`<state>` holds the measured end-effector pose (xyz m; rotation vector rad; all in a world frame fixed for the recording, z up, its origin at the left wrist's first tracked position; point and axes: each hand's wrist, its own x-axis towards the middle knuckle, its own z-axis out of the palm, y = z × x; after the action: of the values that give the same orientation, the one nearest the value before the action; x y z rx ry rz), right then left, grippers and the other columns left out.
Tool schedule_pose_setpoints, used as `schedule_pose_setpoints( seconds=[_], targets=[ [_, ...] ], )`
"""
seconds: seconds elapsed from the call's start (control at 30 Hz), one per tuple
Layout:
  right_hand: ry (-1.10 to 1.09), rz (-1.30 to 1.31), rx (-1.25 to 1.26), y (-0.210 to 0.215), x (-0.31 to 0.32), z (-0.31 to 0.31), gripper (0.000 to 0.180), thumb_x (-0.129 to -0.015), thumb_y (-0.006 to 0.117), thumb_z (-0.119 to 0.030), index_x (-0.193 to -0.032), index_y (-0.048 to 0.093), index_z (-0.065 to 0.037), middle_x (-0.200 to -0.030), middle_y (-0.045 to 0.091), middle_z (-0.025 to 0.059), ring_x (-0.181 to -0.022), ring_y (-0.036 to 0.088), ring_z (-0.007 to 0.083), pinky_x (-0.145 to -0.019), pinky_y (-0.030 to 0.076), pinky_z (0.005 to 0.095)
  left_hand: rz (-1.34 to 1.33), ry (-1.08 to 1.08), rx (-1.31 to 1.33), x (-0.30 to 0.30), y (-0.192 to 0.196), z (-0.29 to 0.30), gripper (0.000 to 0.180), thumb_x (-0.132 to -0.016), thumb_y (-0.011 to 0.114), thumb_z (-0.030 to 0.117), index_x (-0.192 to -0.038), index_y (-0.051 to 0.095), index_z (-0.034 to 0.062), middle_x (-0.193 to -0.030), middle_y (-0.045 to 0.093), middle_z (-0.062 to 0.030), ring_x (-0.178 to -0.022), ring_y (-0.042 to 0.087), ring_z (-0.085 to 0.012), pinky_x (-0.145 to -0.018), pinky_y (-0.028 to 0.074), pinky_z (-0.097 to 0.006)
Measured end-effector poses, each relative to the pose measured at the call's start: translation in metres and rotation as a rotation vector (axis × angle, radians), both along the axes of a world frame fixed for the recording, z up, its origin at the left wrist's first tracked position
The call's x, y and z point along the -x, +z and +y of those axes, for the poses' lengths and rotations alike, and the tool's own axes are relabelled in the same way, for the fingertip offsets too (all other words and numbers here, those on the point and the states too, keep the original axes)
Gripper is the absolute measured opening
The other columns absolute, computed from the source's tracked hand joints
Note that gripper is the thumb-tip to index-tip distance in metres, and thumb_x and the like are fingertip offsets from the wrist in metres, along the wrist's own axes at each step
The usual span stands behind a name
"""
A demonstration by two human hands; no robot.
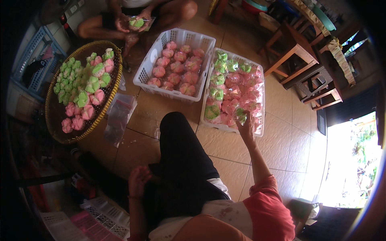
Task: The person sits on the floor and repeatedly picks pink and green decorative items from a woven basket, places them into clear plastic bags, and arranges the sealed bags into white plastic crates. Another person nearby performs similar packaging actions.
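My right hand (248, 123) reaches to the near right corner of a white plastic crate (262, 98), its fingers closed on a green cake in clear wrap (240, 115). The crate holds pink and green wrapped cakes, split at the top like flowers. Above my lap hangs my left hand (139, 178), empty, fingers loosely bent and apart. A second white crate (140, 76), just left of the first, holds pink cakes (175, 67). Farther left, unwrapped green and pink cakes (82, 98) lie on a round woven tray (109, 107) with a yellow-bound rim.
Clear plastic bags (118, 120) lie on the tiled floor between tray and my leg. Across from me sits another person, whose hands (138, 22) hold a green cake in clear plastic. Wooden stools (295, 50) stand at the right, near a bright doorway (352, 160).
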<state>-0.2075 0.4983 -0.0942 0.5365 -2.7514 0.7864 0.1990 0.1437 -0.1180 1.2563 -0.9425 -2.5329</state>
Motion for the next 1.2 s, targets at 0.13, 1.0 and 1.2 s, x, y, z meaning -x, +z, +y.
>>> schedule_pose_setpoints(
  seconds=[0.13,1.0,1.2],
  targets=[
    [0.042,0.089,-0.012,-0.007,-0.002,-0.004,0.056,-0.071,0.072,-0.004,-0.121,0.045,-0.003,-0.112,0.053,0.0194,-0.107,0.049,0.0394,-0.092,0.039,0.0467,-0.042,-0.018,0.014,-0.003,-0.005,0.001,0.033,-0.094,0.057,0.029,-0.119,0.054,0.0092,-0.118,0.061,-0.0100,-0.108,0.059,-0.0253,-0.093,0.048,-0.046],
    [0.023,-0.270,0.022,0.015,0.023,-0.027,0.050,-0.082,0.072,-0.021,-0.124,0.052,-0.004,-0.116,0.058,0.0221,-0.090,0.064,0.0354,-0.079,0.052,0.0408,0.348,-0.439,-0.166,0.200,0.067,0.083,0.048,-0.091,0.061,0.027,-0.132,0.044,0.0088,-0.124,0.056,-0.0119,-0.110,0.059,-0.0276,-0.086,0.055,-0.051],
    [-0.142,-0.338,-0.301,-0.081,0.066,-0.006,0.092,-0.077,0.072,-0.036,-0.145,0.022,-0.002,-0.132,0.039,0.0376,-0.111,0.051,0.0524,-0.093,0.045,0.0520,0.381,-0.428,-0.174,0.194,0.070,0.082,0.048,-0.091,0.061,0.027,-0.132,0.044,0.0094,-0.124,0.056,-0.0117,-0.110,0.060,-0.0277,-0.086,0.055,-0.051]
  ],
)
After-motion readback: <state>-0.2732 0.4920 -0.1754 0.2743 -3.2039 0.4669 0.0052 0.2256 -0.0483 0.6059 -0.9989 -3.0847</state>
